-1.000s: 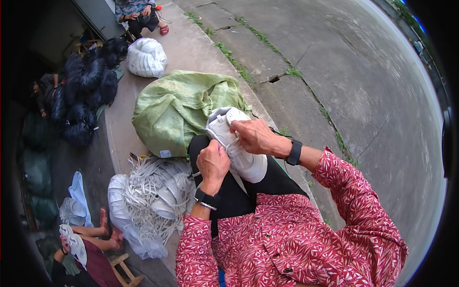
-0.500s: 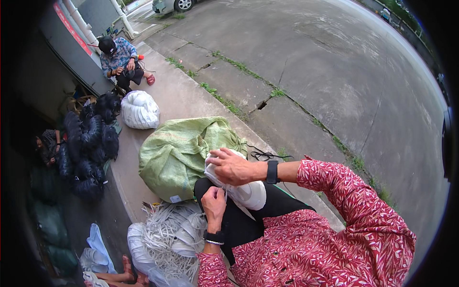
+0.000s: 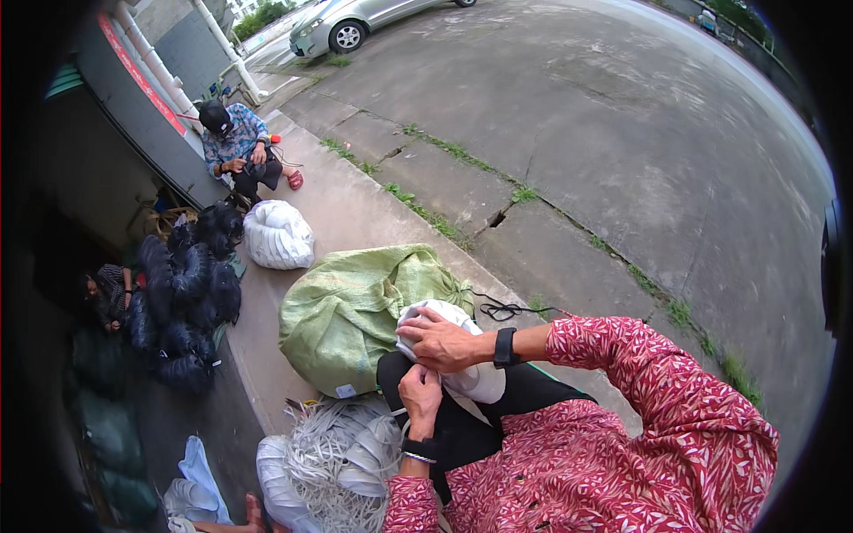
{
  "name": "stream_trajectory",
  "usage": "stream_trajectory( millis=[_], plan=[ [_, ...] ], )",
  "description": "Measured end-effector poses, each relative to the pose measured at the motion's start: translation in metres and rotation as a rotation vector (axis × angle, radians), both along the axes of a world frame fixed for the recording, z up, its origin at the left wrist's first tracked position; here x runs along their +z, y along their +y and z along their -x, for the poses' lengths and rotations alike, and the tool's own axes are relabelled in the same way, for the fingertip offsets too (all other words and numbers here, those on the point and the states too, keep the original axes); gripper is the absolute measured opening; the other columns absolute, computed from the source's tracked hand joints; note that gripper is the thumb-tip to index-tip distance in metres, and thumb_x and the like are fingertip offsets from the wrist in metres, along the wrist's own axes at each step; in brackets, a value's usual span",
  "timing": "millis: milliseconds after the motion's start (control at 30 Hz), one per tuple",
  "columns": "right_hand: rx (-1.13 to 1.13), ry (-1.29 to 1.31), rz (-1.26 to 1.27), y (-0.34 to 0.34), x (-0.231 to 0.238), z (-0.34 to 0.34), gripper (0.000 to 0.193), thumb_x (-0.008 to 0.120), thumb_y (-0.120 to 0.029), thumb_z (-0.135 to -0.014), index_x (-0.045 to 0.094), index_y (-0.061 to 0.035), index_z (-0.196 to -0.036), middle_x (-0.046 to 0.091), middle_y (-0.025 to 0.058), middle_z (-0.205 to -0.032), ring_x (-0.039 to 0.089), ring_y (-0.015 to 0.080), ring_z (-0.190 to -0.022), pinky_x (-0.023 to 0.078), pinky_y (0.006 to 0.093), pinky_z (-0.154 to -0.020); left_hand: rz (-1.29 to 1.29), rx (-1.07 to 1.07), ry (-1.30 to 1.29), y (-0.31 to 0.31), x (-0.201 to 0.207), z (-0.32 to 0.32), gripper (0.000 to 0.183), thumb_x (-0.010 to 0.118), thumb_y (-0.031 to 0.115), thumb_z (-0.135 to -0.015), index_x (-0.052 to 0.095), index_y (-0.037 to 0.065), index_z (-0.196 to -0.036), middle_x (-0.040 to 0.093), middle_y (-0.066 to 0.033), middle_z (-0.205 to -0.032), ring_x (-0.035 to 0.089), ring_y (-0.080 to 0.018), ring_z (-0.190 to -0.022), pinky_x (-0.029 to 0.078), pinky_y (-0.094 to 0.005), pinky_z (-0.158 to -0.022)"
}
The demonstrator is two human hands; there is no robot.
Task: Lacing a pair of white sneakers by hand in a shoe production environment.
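I have the white sneaker on the lap, lying across the black trousers, its rounded toe pointing back toward the body. The right hand rests on top of it, fingers loosely spread and slightly bent over the upper, touching it without wrapping round it. The left hand is at the sneaker's left side, just below the right, fingers curled in; from my feed I cannot tell whether their tips are closed on a lace. A dark band circles the right wrist.

Just beyond the sneaker I see a pale green woven sack, with black cord lying to its right. Left of the lap sits a heap of white laces. Farther up the pavement I get a white bundle, black bundles to its left, and a seated co-worker in a blue patterned shirt.
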State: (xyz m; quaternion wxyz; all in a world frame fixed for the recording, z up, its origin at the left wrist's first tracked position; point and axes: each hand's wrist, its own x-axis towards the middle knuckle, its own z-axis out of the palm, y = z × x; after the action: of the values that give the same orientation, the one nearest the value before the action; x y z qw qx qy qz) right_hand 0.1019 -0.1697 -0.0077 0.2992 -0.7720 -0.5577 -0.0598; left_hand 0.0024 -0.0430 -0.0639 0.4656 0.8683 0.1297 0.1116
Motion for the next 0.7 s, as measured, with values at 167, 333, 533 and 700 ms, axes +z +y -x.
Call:
stream_trajectory(
  millis=[167,333,533,700],
  plan=[
    [-0.005,-0.005,-0.051,-0.016,-0.002,-0.006,0.018,0.057,-0.02,-0.076,0.063,-0.006,-0.068,0.051,0.0171,-0.123,0.043,0.0292,-0.119,0.02,0.051,-0.104,-0.391,0.012,-0.076,-0.017,0.077,-0.008,0.038,0.071,0.006,-0.067,0.05,0.002,-0.098,0.054,-0.0119,-0.081,0.056,-0.0268,-0.074,0.045,-0.038,-0.068],
    [0.046,-0.034,-0.162,-0.009,-0.011,-0.01,0.015,0.058,-0.021,-0.074,0.066,-0.0087,-0.071,0.053,0.0159,-0.117,0.045,0.029,-0.116,0.021,0.0533,-0.103,-0.525,-0.332,0.042,0.006,0.083,-0.013,0.045,0.073,0.012,-0.065,0.049,0.004,-0.102,0.052,-0.0158,-0.094,0.053,-0.0349,-0.09,0.043,-0.0419,-0.075],
    [0.089,-0.031,0.025,-0.018,0.001,-0.007,0.011,0.062,-0.022,-0.068,0.069,-0.0156,-0.072,0.045,0.0173,-0.129,0.037,0.0311,-0.124,0.018,0.0526,-0.105,-0.551,-0.471,0.078,0.019,0.084,-0.018,0.032,0.072,0.009,-0.065,0.049,0.005,-0.087,0.052,-0.0142,-0.084,0.053,-0.0344,-0.084,0.042,-0.0436,-0.071],
    [0.083,-0.027,0.066,-0.012,-0.003,-0.01,0.012,0.062,-0.024,-0.068,0.068,-0.0146,-0.07,0.049,0.0151,-0.124,0.04,0.0294,-0.12,0.02,0.0518,-0.104,-0.617,-0.434,-0.117,0.015,0.077,-0.009,0.028,0.072,0.008,-0.064,0.049,0.004,-0.079,0.052,-0.0123,-0.075,0.053,-0.033,-0.074,0.041,-0.0427,-0.064]
  ],
)
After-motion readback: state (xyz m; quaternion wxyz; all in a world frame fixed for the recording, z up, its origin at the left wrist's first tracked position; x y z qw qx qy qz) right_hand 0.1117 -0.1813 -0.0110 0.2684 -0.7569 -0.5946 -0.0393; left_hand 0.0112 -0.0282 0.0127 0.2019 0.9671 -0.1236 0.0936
